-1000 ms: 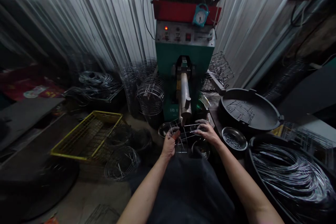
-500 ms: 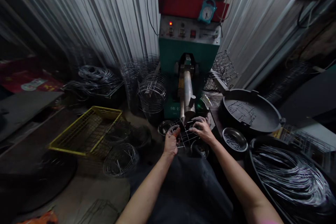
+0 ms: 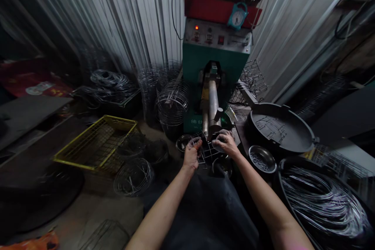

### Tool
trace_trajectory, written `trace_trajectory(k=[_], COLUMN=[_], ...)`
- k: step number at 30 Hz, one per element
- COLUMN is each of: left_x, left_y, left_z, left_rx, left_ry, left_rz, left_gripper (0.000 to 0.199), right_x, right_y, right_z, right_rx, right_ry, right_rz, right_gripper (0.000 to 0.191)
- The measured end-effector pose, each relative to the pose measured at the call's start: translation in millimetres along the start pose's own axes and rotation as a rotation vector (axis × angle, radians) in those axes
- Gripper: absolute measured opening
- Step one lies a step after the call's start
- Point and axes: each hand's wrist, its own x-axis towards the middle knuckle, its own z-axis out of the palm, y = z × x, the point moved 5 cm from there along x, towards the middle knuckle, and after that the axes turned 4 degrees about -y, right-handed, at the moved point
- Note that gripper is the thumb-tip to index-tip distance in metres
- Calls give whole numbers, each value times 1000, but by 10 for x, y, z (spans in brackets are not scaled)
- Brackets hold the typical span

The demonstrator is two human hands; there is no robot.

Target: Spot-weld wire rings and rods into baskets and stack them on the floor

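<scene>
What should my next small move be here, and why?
Probably keep the wire grid steady and nudge a crossing into line with the machine's metal arm. The left hand and right hand hold it from either side, and the arm ends right by its far edge; whether they touch isn't clear.
</scene>
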Motion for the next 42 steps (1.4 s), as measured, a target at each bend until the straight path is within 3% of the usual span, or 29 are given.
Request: trace_trajectory(k=[25, 30, 33, 37, 40, 42], left_x=[118, 121, 58, -135, -287, -358], left_y=[20, 22, 7, -34, -47, -53], left_z=[10, 3, -128, -448, -730, -936], left_rx=[3, 10, -4, -67, -127, -102], left_ry=[21, -47, -94, -160, -207, -206], left_rz=[-92, -96, -102, -166, -170, -172], left_gripper=[46, 47, 47, 47, 42, 40], right_x=[76, 32, -122, -438, -628, -691], right_y=[91, 45, 6, 90, 108, -5], right_z=[61, 34, -65, -268, -318, -290], right_rx=[-8, -64, -61, 27, 46, 50], right_ry=[-16, 14, -11, -56, -159, -200], right_rz=[80, 38, -57, -67, 0, -2], right_gripper=[30, 28, 22, 41, 25, 24])
